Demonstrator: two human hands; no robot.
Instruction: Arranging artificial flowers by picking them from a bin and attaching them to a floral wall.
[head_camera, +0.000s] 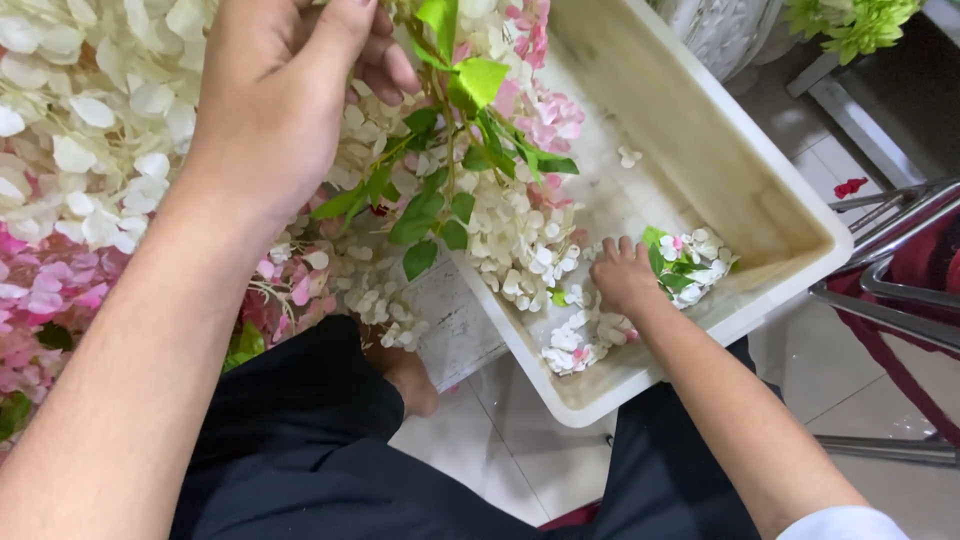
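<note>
Left hand (275, 100) clasping leafy green stems (450, 150) above shallow cream plastic tray (800, 215); right hand (625, 278) gathering loose white petals (570, 340) inside tray, grasp kept light to avoid bruising.

tray (790, 215): cream | blossoms (520, 245): white, pink | leaves (440, 205): green

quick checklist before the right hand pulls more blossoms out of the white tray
1. Left hand has a grip on the leafy stem: ok.
2. Right hand down on the loose blossoms: ok.
3. Right hand's grip closed on a blossom: cannot tell, fingers curl away from view.
4. White tray holds blossoms within reach: ok.
5. Tray resting steadily: cannot tell, its underside is hidden.
</note>
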